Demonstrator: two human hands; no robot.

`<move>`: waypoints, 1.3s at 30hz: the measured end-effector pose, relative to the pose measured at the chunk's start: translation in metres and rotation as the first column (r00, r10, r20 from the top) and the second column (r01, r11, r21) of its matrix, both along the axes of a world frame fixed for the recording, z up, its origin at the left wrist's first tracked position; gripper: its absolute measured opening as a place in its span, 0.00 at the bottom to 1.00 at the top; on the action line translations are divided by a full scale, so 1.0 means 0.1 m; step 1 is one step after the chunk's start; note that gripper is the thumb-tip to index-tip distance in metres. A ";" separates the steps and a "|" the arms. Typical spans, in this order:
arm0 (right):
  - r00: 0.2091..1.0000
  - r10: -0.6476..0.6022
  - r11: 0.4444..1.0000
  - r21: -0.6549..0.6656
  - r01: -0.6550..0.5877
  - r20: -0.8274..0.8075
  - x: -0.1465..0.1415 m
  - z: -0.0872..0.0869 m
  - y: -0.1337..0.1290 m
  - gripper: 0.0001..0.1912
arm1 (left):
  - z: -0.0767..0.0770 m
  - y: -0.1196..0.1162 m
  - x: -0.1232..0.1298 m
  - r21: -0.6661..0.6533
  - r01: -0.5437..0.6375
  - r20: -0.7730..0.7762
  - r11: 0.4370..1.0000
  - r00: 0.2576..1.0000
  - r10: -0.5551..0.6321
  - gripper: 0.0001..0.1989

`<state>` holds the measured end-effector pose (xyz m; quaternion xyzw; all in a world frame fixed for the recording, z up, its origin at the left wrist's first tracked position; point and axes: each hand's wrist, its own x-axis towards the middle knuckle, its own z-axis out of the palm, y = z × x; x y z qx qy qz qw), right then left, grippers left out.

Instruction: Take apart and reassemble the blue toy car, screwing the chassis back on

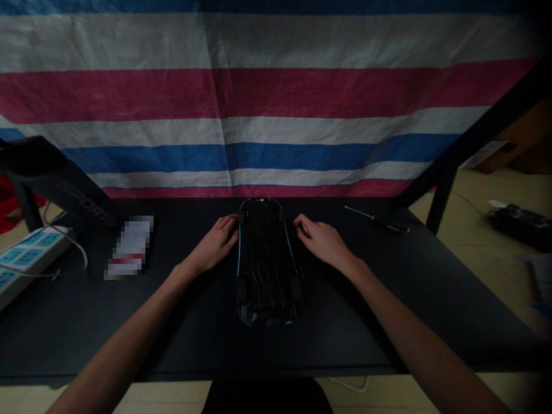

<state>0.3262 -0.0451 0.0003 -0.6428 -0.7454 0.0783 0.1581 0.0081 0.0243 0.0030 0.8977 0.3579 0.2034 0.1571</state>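
A toy car (267, 261) lies upside down in the middle of the black table, its dark underside and wheels facing up. Thin blue edges of its body show along both sides. To its left, my left hand (218, 241) rests on the table, open, fingertips by the car's far left wheel; whether they touch it I cannot tell. On the other side, my right hand (321, 238) rests with loosely bent fingers and a gap inside them, holding nothing, just apart from the car. A screwdriver (379, 221) with a black and yellow handle lies beyond my right hand.
A white power strip (32, 259) with a cable sits at the left edge. Near it are a dark cylinder (64, 184) marked SPORT and a blurred-out packet or phone (130, 247). A striped sheet (276, 92) hangs behind the table, and a dark frame post (474, 129) rises at right.
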 end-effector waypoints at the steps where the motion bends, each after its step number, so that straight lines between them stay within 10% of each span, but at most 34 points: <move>1: 1.000 0.000 1.000 0.002 0.000 0.001 0.00 0.00 0.00 0.09 | 0.00 0.00 0.00 0.000 -0.001 -0.003 1.000 1.000 0.001 0.22; 39: 0.990 0.085 0.994 -0.063 -0.092 -0.109 -0.24 0.17 -0.15 0.12 | 0.18 0.03 -0.14 -0.272 0.057 0.149 0.961 0.989 -0.017 0.12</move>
